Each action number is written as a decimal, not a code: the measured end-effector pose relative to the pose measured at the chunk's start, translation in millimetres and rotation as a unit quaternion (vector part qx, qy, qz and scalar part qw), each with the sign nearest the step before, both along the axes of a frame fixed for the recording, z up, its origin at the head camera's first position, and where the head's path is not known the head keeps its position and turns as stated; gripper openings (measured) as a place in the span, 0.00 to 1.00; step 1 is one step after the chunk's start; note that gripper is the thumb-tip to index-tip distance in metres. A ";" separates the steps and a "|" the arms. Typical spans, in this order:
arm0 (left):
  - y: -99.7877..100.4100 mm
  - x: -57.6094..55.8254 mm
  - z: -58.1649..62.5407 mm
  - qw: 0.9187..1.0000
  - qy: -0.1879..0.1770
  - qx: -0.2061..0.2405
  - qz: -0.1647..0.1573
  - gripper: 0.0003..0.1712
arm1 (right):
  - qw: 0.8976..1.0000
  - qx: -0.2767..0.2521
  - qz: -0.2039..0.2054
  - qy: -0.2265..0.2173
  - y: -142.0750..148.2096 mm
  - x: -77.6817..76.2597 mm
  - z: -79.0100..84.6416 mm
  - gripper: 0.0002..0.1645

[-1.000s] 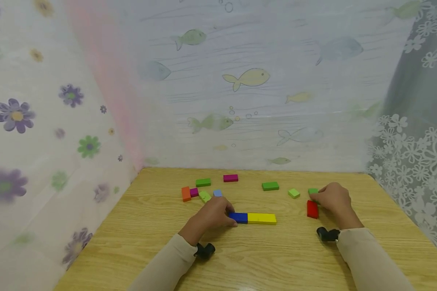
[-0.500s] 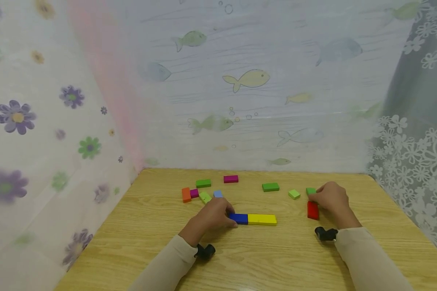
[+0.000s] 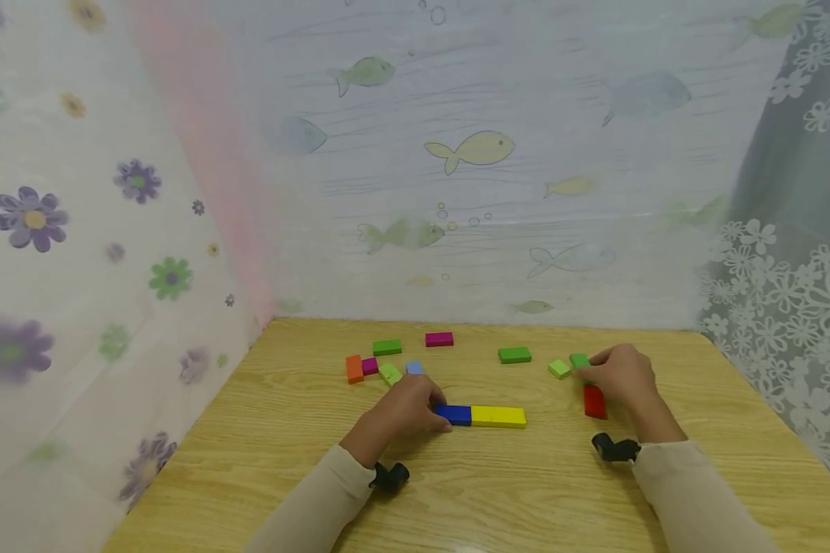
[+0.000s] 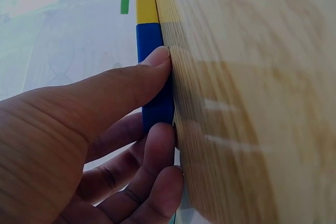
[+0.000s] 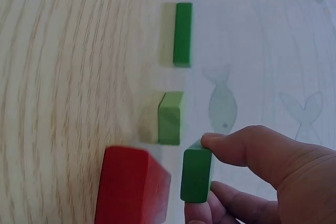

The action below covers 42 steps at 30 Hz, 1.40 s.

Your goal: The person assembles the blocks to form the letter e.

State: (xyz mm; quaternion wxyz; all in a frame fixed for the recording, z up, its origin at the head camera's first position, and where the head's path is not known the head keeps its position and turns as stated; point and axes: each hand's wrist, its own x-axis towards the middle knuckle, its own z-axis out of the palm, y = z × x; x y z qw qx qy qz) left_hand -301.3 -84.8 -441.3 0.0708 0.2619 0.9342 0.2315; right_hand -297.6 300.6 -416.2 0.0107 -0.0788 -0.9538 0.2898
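My left hand (image 3: 408, 403) pinches a blue block (image 3: 456, 415) at its left part, thumb on the near side. End to end with the blue block lies a yellow block (image 3: 498, 417), the two forming a straight bar on the table. In the right wrist view, a small green block (image 5: 196, 176) is held between the thumb and fingers of my right hand (image 3: 622, 376). Just in front of that hand lies a red block (image 3: 595, 402), its right edge near the palm. Whether the green block touches the table I cannot tell.
Left of the held green block lie a light green block (image 3: 559, 369) and a longer green block (image 3: 515, 355). Further back are a magenta block (image 3: 439, 339) and another green one (image 3: 387, 347). Orange (image 3: 355, 369), small magenta, lime and pale blue blocks sit beyond my left hand.
My right hand has moved a little to the left with the green block, past the back end of the red block. The left hand stays on the blue block.
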 end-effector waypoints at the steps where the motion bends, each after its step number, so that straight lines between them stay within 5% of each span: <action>1: 0.1 -0.2 -0.2 1.000 -0.001 0.001 -0.001 0.22 | 1.000 0.001 0.001 0.000 -2.1 1.1 1.1 0.32; 42: -0.2 -0.1 0.9 1.000 -0.011 -0.003 0.003 0.20 | 0.997 -0.021 0.076 -0.015 -70.0 15.5 -6.9 0.29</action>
